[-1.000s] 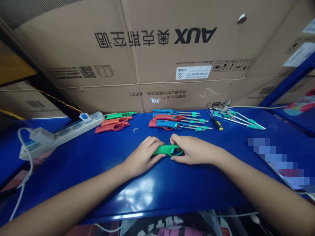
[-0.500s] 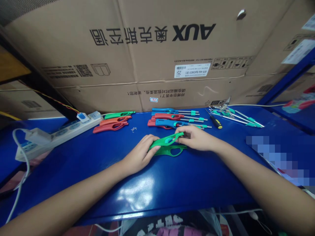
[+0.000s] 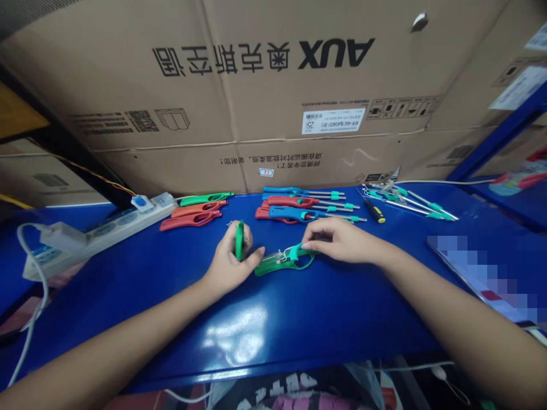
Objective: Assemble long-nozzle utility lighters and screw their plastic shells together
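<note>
My left hand (image 3: 226, 256) is closed on a green casing half (image 3: 240, 241) of a gas lighter, held up on edge. Below and to its right, the other green casing half (image 3: 276, 266) lies on the blue table, its inside facing up. In it I see a clear fuel tank (image 3: 269, 258), thin white wires and a teal trigger (image 3: 294, 252). My right hand (image 3: 337, 238) pinches at the right end of the teal trigger; its fingertips partly hide that end of the casing.
Green, orange and red casing pieces (image 3: 196, 219) lie at back left, beside a white power strip (image 3: 123, 225). Blue and red lighters (image 3: 294, 202) with metal tubes lie at back centre. Loose metal tubes (image 3: 414, 204) and a screwdriver (image 3: 376, 212) are at right. A cardboard box (image 3: 256, 125) stands behind.
The upper green casing half has come off the lower one and moved left in my left hand, turned on edge. The tank, wires and trigger now show. My right hand stays near the right end.
</note>
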`<action>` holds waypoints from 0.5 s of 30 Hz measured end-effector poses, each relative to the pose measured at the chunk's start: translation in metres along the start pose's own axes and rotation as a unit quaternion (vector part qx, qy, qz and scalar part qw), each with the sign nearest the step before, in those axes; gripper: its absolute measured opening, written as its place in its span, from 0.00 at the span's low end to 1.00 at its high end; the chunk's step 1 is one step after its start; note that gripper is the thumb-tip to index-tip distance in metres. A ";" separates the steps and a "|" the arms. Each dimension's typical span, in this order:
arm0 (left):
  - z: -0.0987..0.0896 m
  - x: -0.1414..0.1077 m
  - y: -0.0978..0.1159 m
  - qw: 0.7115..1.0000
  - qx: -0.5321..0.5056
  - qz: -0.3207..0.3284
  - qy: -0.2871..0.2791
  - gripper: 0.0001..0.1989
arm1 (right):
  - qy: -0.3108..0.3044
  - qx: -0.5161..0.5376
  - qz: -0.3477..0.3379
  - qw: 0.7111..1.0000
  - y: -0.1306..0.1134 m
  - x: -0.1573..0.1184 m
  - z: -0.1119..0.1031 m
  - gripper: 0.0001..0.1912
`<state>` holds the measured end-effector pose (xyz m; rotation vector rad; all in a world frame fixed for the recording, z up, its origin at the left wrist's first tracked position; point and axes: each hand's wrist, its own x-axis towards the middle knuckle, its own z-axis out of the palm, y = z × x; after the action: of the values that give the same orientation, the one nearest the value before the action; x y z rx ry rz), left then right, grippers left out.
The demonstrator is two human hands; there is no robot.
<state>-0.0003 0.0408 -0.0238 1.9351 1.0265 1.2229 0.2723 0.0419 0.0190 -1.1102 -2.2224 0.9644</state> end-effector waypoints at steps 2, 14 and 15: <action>-0.003 0.000 0.003 0.999 0.028 0.003 -0.025 0.13 | 0.008 0.011 -0.015 1.000 -0.004 -0.001 -0.001 0.08; -0.009 0.011 0.002 0.976 0.076 0.091 -0.182 0.04 | 0.038 0.037 -0.049 0.997 -0.010 -0.002 -0.008 0.08; -0.013 0.014 0.003 0.973 0.092 0.095 -0.188 0.04 | 0.042 0.037 -0.054 0.997 -0.009 -0.002 -0.008 0.08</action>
<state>-0.0078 0.0524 -0.0108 2.3407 0.7901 0.8288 0.2744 0.0399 0.0313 -0.9692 -2.1378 0.9300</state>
